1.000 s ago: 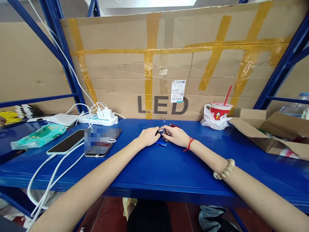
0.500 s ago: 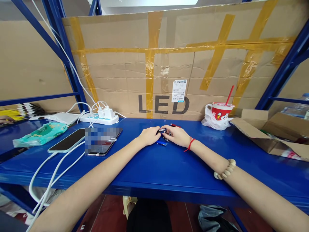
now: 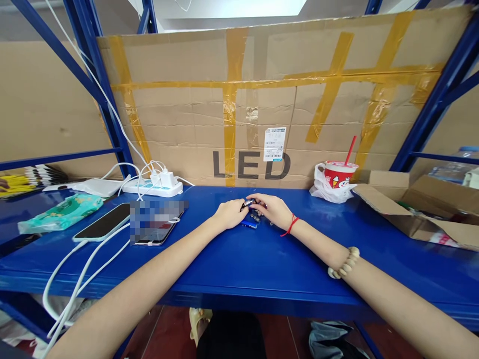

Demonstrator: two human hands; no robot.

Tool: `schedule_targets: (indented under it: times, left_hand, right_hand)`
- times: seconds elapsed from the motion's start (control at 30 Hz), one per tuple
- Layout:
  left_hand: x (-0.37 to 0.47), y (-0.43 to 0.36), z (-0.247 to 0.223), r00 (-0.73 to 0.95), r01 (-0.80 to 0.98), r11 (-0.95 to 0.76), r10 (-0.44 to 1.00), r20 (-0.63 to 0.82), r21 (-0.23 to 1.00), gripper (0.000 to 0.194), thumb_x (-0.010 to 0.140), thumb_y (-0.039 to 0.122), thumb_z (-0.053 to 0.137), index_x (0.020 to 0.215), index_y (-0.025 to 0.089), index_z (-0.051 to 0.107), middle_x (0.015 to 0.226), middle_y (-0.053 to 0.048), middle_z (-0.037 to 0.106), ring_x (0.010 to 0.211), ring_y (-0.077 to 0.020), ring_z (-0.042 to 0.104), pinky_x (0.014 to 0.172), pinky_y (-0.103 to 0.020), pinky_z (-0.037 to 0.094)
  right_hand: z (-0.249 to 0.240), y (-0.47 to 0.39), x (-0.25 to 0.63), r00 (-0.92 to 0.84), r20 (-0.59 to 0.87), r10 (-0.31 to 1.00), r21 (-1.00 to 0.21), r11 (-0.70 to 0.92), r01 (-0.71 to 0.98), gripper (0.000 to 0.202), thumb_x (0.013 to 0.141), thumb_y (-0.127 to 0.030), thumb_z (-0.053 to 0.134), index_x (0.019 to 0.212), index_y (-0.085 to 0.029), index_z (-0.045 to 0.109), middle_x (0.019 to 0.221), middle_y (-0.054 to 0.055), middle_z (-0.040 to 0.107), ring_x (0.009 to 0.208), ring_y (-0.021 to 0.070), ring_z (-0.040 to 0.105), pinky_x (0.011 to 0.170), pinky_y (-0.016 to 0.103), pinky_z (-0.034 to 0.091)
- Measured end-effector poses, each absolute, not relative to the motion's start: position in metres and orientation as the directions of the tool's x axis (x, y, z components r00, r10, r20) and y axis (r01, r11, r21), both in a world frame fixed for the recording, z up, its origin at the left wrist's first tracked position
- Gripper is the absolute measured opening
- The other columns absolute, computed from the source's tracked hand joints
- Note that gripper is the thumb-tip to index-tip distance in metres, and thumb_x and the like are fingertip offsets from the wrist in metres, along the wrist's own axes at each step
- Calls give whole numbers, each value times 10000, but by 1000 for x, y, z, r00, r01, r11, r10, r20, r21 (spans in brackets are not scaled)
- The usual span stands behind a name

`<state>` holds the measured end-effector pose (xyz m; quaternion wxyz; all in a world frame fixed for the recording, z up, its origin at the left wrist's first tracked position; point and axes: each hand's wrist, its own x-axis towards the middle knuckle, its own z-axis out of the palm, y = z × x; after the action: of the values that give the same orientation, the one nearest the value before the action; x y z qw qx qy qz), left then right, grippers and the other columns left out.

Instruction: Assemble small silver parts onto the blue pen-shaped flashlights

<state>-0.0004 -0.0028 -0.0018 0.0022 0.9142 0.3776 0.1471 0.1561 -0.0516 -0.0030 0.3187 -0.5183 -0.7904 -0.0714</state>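
Fingers (image 3: 239, 207) of the left hand (image 3: 229, 214) are curled narrow and pinch a small dark cylindrical piece (image 3: 247, 203) with a silvery tip, too small to identify further. At far left on the blue surface (image 3: 239, 259) lies a teal wipes packet (image 3: 60, 213), then a smartphone (image 3: 103, 222) with white charging cables (image 3: 75, 269), a second device beside it, and behind them a white power strip (image 3: 153, 185) with plugs. The left hand rests mid-surface, far from the person. Just right of it, the right hand (image 3: 272, 209), a red string at its wrist, is bent over a cluster of small batteries (image 3: 251, 219), its fingertips touching the same dark piece; its grip cannot be told. Further right stand a red cup (image 3: 339, 173) with a straw on a plastic bag, then an open cardboard box (image 3: 415, 204).
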Motion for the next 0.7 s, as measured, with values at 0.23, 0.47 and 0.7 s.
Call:
schedule_targets:
  times: [0.23, 0.47, 0.7]
  left_hand:
    - [-2, -5, -1, 670, 690, -714, 693, 268, 122, 352, 859, 381, 206, 967, 214, 496, 1015, -40, 600, 910, -216, 565, 708, -316, 439]
    - [-1, -5, -1, 632, 712, -685, 720, 286, 153, 343, 865, 430, 177, 978, 220, 425, 964, -47, 610, 874, -221, 578, 661, -313, 431]
    - [-3, -8, 2, 657, 603, -766, 635, 406, 221, 256, 879, 407, 196, 978, 248, 371, 952, 0, 589, 866, -171, 567, 631, -255, 412]
  right_hand:
    - [-6, -49, 156, -250, 612, 750, -249, 483, 840, 237, 828, -274, 411, 1009, -216, 552, 762, 2, 610, 666, 111, 569, 657, 233, 430]
    - [-7, -48, 155, -241, 635, 734, -338, 545, 768, 272, 848, -240, 346, 1043, -224, 534, 858, -2, 625, 525, 75, 532, 660, 234, 447]
    - [-6, -48, 156, -168, 661, 731, -396, 530, 750, 315, 856, -222, 302, 1083, -244, 519, 814, -6, 607, 585, 90, 542, 633, 234, 454]
